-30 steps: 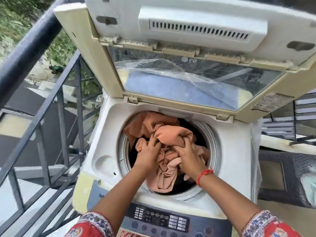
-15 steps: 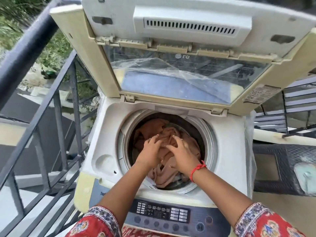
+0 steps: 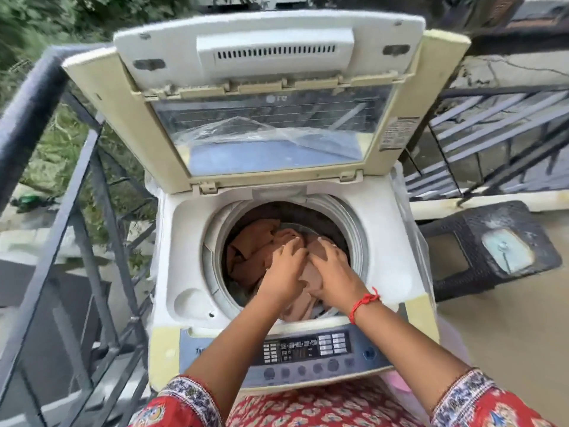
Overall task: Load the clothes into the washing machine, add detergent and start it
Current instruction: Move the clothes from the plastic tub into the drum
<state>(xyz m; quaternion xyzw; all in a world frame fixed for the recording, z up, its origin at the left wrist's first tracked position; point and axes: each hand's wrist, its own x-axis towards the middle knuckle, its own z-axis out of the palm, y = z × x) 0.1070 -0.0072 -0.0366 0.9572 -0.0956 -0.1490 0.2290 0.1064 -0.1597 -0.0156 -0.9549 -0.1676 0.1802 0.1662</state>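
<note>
A white top-loading washing machine (image 3: 391, 241) stands in front of me with its lid (image 3: 271, 97) raised upright. Orange-brown clothes (image 3: 252, 241) lie inside the drum. My left hand (image 3: 281, 269) and my right hand (image 3: 334, 269) are both down in the drum opening, side by side, fingers spread and pressing flat on the cloth. A red thread is tied around my right wrist. The control panel (image 3: 304, 349) with buttons and a display runs along the machine's near edge. No detergent is in view.
A dark metal railing (image 3: 70, 211) runs close along the machine's left side, with greenery beyond it. A dark plastic stool (image 3: 492, 248) stands to the right on the tan floor. More railing bars stand behind the stool.
The bundle of orange cloth that both hands gripped above the rim has gone down into the drum. My hands now press it deeper with flattened fingers. The view has pulled back and up.
</note>
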